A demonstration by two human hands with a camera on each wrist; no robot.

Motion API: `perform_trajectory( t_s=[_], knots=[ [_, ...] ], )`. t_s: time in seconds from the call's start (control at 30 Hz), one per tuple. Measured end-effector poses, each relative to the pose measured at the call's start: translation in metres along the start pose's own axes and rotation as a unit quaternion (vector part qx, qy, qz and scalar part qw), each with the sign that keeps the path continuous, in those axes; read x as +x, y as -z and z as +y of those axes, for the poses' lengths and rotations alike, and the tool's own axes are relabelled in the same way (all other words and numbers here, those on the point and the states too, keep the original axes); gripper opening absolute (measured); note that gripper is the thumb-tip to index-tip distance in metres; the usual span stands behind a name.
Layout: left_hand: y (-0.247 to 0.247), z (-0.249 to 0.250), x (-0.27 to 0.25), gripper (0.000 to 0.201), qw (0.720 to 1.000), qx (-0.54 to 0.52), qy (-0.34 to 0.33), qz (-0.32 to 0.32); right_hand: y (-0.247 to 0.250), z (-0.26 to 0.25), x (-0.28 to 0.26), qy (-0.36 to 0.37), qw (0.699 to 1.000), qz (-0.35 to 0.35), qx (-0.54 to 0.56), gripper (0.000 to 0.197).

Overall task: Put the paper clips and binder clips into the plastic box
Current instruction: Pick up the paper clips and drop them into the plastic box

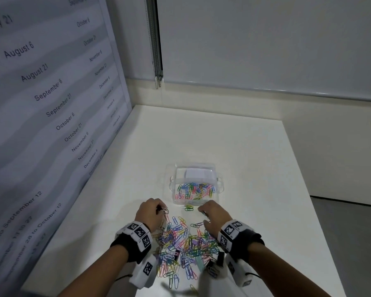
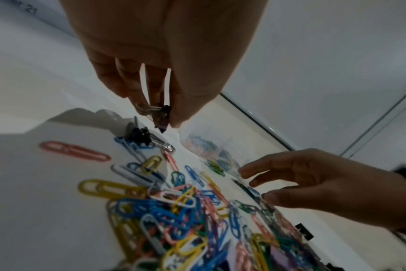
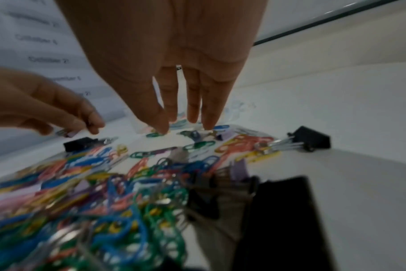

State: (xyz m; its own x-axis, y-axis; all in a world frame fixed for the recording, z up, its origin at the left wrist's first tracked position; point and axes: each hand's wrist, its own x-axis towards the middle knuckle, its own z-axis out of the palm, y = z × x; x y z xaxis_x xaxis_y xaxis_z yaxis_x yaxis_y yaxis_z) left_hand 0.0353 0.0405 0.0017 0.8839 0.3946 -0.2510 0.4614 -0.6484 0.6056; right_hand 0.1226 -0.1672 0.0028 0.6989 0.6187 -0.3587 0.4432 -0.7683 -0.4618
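A clear plastic box [image 1: 215, 190] with several coloured paper clips in it stands on the white table [image 1: 234, 146]. Nearer to me lies a big heap of coloured paper clips [image 1: 184, 243] mixed with black binder clips [image 1: 220, 257]. My left hand [image 1: 163, 211] hovers at the heap's far left and pinches a small binder clip [image 2: 161, 119] with silver handles between thumb and fingers. My right hand [image 1: 202, 212] is lowered just in front of the box. Its straight fingertips [image 3: 162, 128] come down on loose green paper clips [image 3: 198, 144] and hold nothing.
A wall panel printed with dates [image 1: 51, 93] runs along the table's left side. The table's right edge [image 1: 304, 179] drops to a grey floor. A black binder clip [image 3: 311, 139] lies to the right of the heap, another [image 2: 140, 136] under my left hand.
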Motion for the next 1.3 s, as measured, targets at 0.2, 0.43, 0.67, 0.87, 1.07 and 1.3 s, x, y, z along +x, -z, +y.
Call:
perform_trajectory(
  t_s=[0.2,0.43,0.67,0.87,1.07,1.3],
  knots=[
    [-0.012,0.007,-0.006,0.037,0.989,0.124,-0.065,-0.036,-0.021,-0.015,-0.006,0.041,0.992,-0.039,-0.111,0.056],
    [-0.029,0.012,-0.027,0.063,0.981,0.12,-0.038,-0.15,-0.018,-0.014,0.001,0.049,0.997,-0.03,-0.041,0.052],
    [-0.033,0.011,-0.027,0.042,0.981,0.112,-0.035,-0.156,-0.022,-0.023,0.012,0.027,0.997,-0.057,-0.039,0.096],
    [-0.024,0.006,-0.024,0.035,0.986,0.052,-0.015,-0.157,-0.026,-0.024,0.007,0.042,0.997,-0.053,0.032,0.039],
    [-0.013,0.011,-0.017,0.03,0.985,-0.107,0.046,-0.129,-0.021,-0.015,0.001,0.01,0.998,-0.003,0.065,0.023],
    [-0.001,0.039,0.0,0.022,0.885,-0.427,0.132,-0.129,-0.021,-0.026,-0.005,-0.007,0.999,-0.05,-0.002,0.074]
  ],
)
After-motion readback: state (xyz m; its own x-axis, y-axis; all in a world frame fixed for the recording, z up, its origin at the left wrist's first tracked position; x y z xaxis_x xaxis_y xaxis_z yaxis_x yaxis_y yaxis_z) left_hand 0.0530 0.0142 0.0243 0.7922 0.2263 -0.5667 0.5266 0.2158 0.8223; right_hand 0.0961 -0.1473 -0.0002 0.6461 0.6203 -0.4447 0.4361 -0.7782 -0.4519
